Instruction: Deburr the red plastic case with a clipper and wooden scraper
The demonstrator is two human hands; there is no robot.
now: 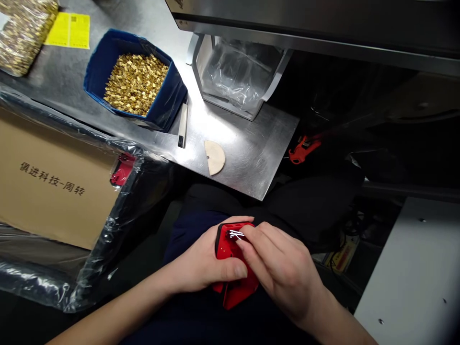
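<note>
Over my lap, a red plastic housing [240, 293] with a black edge is held in my left hand [210, 261], thumb across its face and fingers around its far side. My right hand [283, 261] is at the housing's upper right, thumb and forefinger pinched together over a small dark, shiny spot [235, 235]. What those fingertips hold, if anything, is hidden. Small gold-coloured dots show on the red face near my left thumb.
A blue bin [176, 98] of small brass parts stands on the metal table [251, 158], near a pale-handled tool [183, 125] and a half-round wooden piece [215, 157]. A grey bin [230, 108] holds clear plastic bags. At left lies a plastic-lined carton [53, 211]; an orange tool [304, 149] is at right.
</note>
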